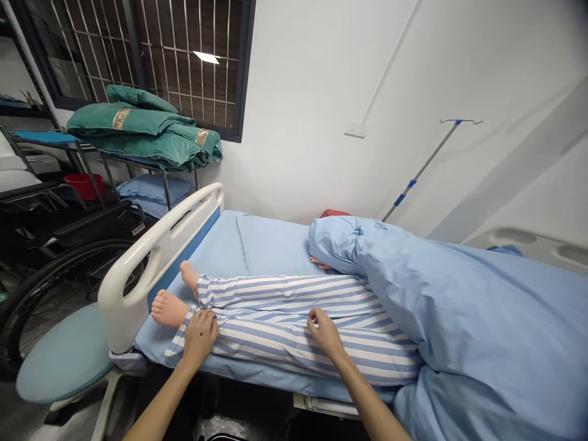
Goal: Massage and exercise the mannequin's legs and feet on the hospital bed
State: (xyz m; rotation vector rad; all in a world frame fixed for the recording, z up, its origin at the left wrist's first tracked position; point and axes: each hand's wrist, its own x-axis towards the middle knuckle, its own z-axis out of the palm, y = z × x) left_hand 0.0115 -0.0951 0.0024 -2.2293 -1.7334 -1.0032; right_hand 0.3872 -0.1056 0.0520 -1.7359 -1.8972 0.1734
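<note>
A manikin lies on the bed in blue and white striped trousers, with its bare feet toward the footboard. At the near ankle, my left hand is closed on the trouser leg's lower end, where the cloth is bunched. My right hand rests around the knee of the same leg, its thumb and forefinger pinched together on the striped cloth; the other fingers are curled and partly hidden. A light blue quilt covers the upper body, and part of a manikin hand shows under its edge.
A white footboard closes the bed's left end. Beyond it are a wheelchair, a round stool and folded green quilts on a rack. An IV pole leans by the wall behind the bed.
</note>
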